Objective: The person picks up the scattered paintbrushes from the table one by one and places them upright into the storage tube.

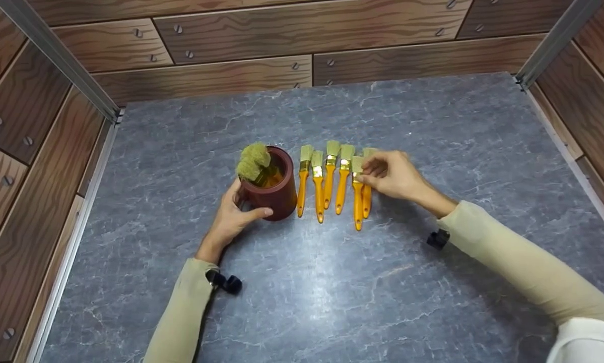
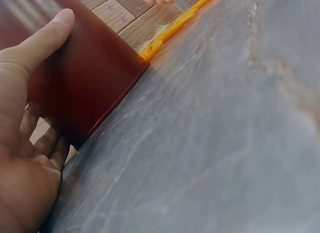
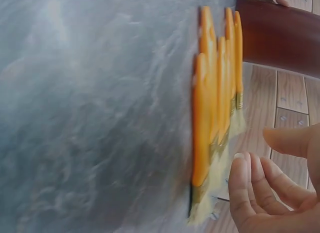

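Head view: we see the left hand (image 1: 233, 217) curled round a brown cup (image 1: 276, 199) on the table (image 1: 322, 312), bristle heads (image 1: 254, 161) poking out of its mouth. Six brushes (image 1: 342, 189) lie in a row to the cup's right, the right hand (image 1: 392, 174) by the bristles of the rightmost; from here we cannot tell whether it pinches one. We judge these brushes light, with stiff, slightly slick handles and soft bristles, best held by the handle or metal collar.

Left wrist view adds the cup's base against the table and the thumb along its wall, but hides its contents.

Right wrist view shows us a gap between thumb and loosely bent fingers, holding nothing.
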`<state>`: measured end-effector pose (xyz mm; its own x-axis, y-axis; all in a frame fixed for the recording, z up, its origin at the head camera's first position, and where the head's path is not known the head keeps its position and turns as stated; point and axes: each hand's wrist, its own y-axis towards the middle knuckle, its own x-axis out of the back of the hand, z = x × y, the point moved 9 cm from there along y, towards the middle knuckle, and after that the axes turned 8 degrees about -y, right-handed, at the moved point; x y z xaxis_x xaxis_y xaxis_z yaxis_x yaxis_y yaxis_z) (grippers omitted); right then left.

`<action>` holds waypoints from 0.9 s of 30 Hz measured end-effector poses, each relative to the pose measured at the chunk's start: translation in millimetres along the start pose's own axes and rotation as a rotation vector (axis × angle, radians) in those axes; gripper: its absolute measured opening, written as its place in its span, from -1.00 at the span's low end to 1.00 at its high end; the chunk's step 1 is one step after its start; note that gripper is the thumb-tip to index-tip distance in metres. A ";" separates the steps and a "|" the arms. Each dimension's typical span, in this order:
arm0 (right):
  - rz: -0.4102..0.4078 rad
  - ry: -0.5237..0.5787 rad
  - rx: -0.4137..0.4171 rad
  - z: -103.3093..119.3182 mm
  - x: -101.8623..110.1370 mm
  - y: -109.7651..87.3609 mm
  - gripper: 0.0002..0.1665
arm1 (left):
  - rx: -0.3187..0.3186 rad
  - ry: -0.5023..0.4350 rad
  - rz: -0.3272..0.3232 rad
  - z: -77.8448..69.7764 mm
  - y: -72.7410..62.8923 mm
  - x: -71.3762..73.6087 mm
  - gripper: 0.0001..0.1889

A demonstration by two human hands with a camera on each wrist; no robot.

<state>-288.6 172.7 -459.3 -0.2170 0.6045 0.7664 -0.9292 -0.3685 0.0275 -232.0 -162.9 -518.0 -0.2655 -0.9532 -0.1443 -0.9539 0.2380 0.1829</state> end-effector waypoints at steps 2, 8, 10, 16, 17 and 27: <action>-0.003 -0.010 -0.009 -4.8 0.2 -1.6 -0.69 | 0.002 0.001 0.001 -0.1 0.4 -0.4 -0.04; 0.007 -0.034 -0.050 -18.6 -4.7 -7.1 -0.70 | 0.004 0.020 -0.004 0.0 0.7 0.1 -0.02; 0.009 -0.041 -0.061 -22.4 -6.6 -9.1 -0.69 | 0.000 0.025 -0.005 0.1 0.8 0.2 -0.02; 0.028 -0.059 -0.095 -31.4 -12.1 -14.0 -0.66 | -0.005 0.014 0.001 1.7 1.2 -1.1 0.00; 0.033 -0.061 -0.106 -32.6 -12.4 -14.9 -0.65 | -0.006 0.016 0.001 1.7 1.1 -1.3 0.01; 0.053 -0.035 -0.228 -42.6 -5.7 -19.8 -0.62 | 0.019 0.049 -0.015 0.8 -0.1 1.6 -0.01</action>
<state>-281.7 206.7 -491.6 -0.2607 0.5618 0.7851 -0.9611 -0.2279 -0.1561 -232.5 -164.3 -519.0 -0.2448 -0.9645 -0.0989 -0.9602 0.2271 0.1624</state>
